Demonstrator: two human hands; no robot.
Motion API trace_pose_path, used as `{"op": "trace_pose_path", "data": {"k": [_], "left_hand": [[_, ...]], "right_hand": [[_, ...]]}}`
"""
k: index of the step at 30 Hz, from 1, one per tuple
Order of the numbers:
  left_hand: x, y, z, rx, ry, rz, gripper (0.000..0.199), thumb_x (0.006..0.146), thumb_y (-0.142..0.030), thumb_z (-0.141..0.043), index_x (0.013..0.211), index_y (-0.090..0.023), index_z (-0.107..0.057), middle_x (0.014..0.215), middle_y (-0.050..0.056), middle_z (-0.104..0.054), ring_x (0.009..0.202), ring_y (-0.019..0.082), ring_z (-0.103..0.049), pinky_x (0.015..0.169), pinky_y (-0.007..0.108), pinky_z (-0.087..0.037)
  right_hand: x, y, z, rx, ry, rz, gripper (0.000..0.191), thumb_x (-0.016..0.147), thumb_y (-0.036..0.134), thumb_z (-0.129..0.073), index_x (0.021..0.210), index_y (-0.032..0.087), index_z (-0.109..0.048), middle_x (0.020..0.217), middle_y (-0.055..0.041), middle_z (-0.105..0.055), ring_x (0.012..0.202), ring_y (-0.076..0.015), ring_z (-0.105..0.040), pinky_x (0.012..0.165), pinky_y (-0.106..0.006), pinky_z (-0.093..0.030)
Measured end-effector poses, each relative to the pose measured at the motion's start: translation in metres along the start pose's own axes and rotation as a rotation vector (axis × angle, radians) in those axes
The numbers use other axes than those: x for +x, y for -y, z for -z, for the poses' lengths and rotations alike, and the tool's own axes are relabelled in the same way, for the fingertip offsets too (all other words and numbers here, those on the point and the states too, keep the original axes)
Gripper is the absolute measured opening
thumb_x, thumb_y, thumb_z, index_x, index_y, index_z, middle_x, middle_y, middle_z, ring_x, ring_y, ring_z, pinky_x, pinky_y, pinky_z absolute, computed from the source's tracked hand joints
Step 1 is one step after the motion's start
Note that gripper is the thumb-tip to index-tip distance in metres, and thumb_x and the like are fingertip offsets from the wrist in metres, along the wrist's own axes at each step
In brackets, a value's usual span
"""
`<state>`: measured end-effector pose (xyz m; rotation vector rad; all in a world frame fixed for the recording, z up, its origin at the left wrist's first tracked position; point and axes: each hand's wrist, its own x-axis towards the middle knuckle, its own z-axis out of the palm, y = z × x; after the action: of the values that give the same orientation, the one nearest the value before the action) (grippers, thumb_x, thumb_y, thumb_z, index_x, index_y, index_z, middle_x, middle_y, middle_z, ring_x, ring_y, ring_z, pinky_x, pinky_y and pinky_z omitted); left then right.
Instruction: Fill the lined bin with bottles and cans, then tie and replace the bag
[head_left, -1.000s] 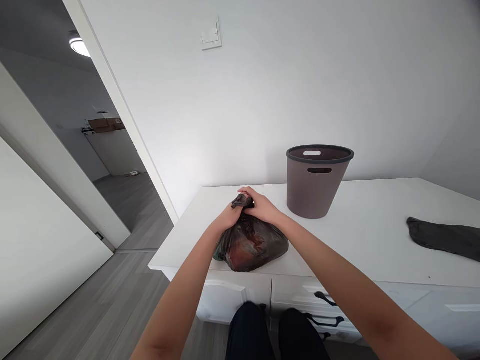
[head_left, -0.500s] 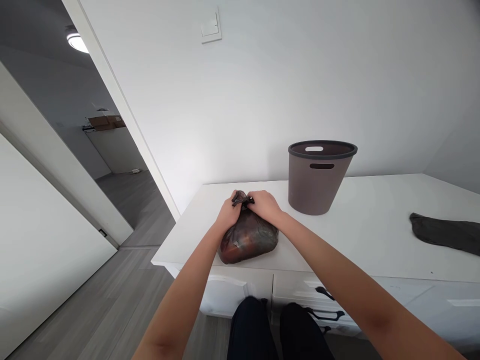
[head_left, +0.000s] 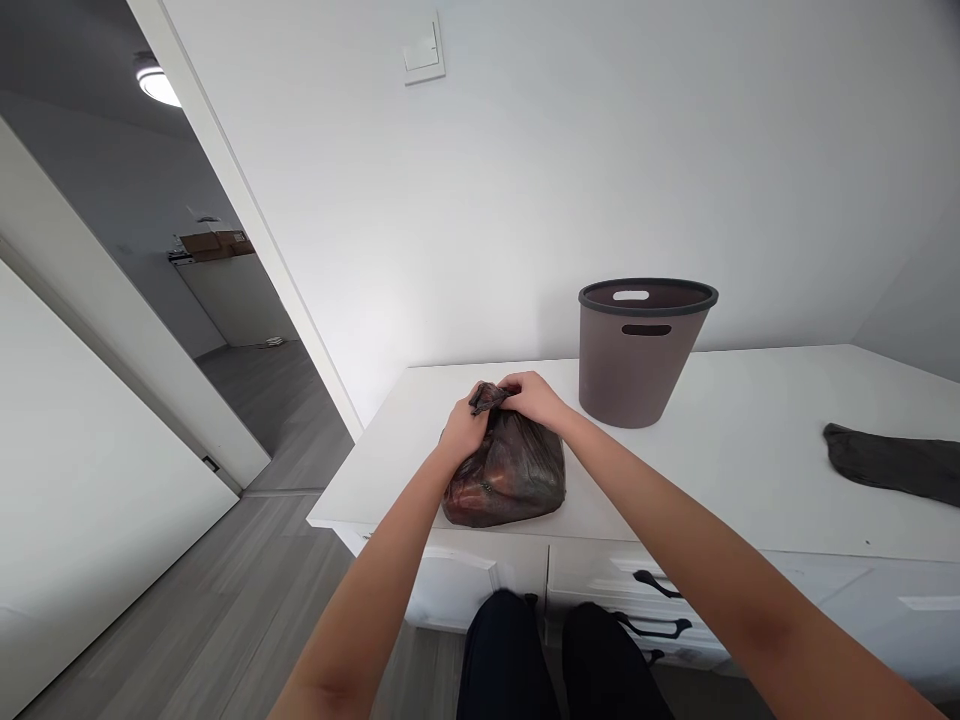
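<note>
A filled, thin black plastic bag [head_left: 517, 475] rests near the front edge of the white cabinet top [head_left: 720, 480]. Reddish-brown contents show dimly through it, too veiled to name. My left hand [head_left: 463, 425] is closed around the gathered neck of the bag from the left. From the right, my right hand [head_left: 534, 398] pinches the same bunched top, its fingertips partly hidden by the plastic. Crumpled bag ends stick up between the two hands.
A mauve waste bin [head_left: 634, 370] with a dark rim stands behind and right of the bag, against the wall. Farther right lies a folded black plastic strip [head_left: 892, 462]. Drawer handles [head_left: 652, 627] jut from the cabinet front. A doorway opens on the left.
The bag's body looks fuller and taller, its plastic spread wider. My hands have shifted slightly on the bunched neck, still gripping it. The view has moved a little.
</note>
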<state>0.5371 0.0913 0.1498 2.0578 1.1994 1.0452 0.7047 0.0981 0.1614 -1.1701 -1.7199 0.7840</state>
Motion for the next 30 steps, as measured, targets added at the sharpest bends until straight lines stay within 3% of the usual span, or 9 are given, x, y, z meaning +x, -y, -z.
{"op": "trace_pose_path", "data": {"k": [2, 4, 9, 13, 17, 21, 27, 30], "left_hand": [[0.000, -0.002, 0.000, 0.006, 0.001, 0.000, 0.029, 0.095, -0.044, -0.042, 0.099, -0.023, -0.061, 0.091, 0.005, -0.071, 0.092, 0.027, -0.064, 0.086, 0.039, -0.050], [0.000, -0.004, 0.000, 0.013, 0.002, 0.002, 0.027, 0.094, -0.043, -0.041, 0.098, -0.023, -0.060, 0.090, 0.005, -0.070, 0.090, 0.027, -0.063, 0.084, 0.038, -0.049], [0.001, -0.006, -0.001, 0.033, -0.002, 0.025, 0.034, 0.096, -0.047, -0.036, 0.093, -0.021, -0.059, 0.097, 0.007, -0.070, 0.092, 0.027, -0.062, 0.085, 0.038, -0.048], [0.003, -0.003, -0.002, 0.046, -0.032, 0.061, 0.037, 0.097, -0.051, -0.037, 0.082, -0.021, -0.052, 0.086, 0.006, -0.066, 0.084, 0.024, -0.058, 0.080, 0.037, -0.047], [0.006, 0.002, -0.003, 0.029, -0.055, 0.064, 0.036, 0.096, -0.053, -0.039, 0.077, -0.023, -0.046, 0.078, 0.003, -0.060, 0.077, 0.021, -0.053, 0.075, 0.034, -0.045], [0.007, 0.004, -0.004, -0.004, -0.077, 0.054, 0.041, 0.097, -0.056, -0.038, 0.077, -0.022, -0.048, 0.078, 0.003, -0.060, 0.079, 0.022, -0.055, 0.076, 0.034, -0.046], [0.004, 0.005, 0.000, -0.080, -0.141, -0.002, 0.048, 0.102, -0.052, -0.029, 0.106, -0.021, -0.065, 0.123, 0.010, -0.067, 0.115, 0.025, -0.060, 0.103, 0.036, -0.045], [0.000, 0.011, 0.007, -0.132, -0.166, 0.038, 0.054, 0.102, -0.058, -0.030, 0.114, -0.022, -0.069, 0.129, 0.010, -0.066, 0.124, 0.028, -0.058, 0.109, 0.041, -0.043]], "right_hand": [[0.000, 0.000, 0.006, 0.110, 0.019, -0.082, 0.010, 0.061, 0.017, -0.069, 0.070, 0.019, -0.066, 0.068, 0.0023, -0.064, 0.070, -0.0170, -0.059, 0.069, -0.030, -0.045], [-0.001, 0.000, 0.011, 0.196, 0.071, -0.144, 0.017, 0.056, 0.021, -0.077, 0.065, 0.019, -0.062, 0.062, 0.0043, -0.059, 0.065, -0.0150, -0.055, 0.065, -0.029, -0.043], [-0.008, -0.001, 0.024, 0.361, 0.275, -0.210, 0.039, 0.048, 0.031, -0.091, 0.061, 0.019, -0.057, 0.063, 0.0038, -0.059, 0.067, -0.0149, -0.057, 0.065, -0.028, -0.044], [-0.010, -0.009, 0.035, 0.516, 0.351, -0.248, 0.044, 0.049, 0.035, -0.096, 0.064, 0.019, -0.058, 0.064, 0.0045, -0.059, 0.063, -0.0107, -0.054, 0.061, -0.025, -0.040], [-0.008, -0.024, 0.039, 0.643, 0.293, -0.245, 0.042, 0.050, 0.036, -0.097, 0.075, 0.018, -0.069, 0.074, 0.0006, -0.066, 0.070, -0.0118, -0.059, 0.067, -0.027, -0.045], [-0.005, -0.032, 0.036, 0.687, 0.192, -0.223, 0.040, 0.050, 0.034, -0.097, 0.075, 0.018, -0.069, 0.073, 0.0006, -0.066, 0.069, -0.0116, -0.059, 0.068, -0.028, -0.047], [-0.014, -0.029, 0.037, 0.700, -0.004, -0.191, 0.038, 0.056, 0.036, -0.095, 0.075, 0.021, -0.066, 0.076, -0.0001, -0.066, 0.077, -0.0145, -0.064, 0.072, -0.028, -0.051], [-0.026, -0.030, 0.040, 0.711, -0.081, -0.198, 0.035, 0.061, 0.035, -0.093, 0.075, 0.022, -0.064, 0.078, -0.0002, -0.065, 0.087, -0.0171, -0.069, 0.074, -0.027, -0.053]]}}
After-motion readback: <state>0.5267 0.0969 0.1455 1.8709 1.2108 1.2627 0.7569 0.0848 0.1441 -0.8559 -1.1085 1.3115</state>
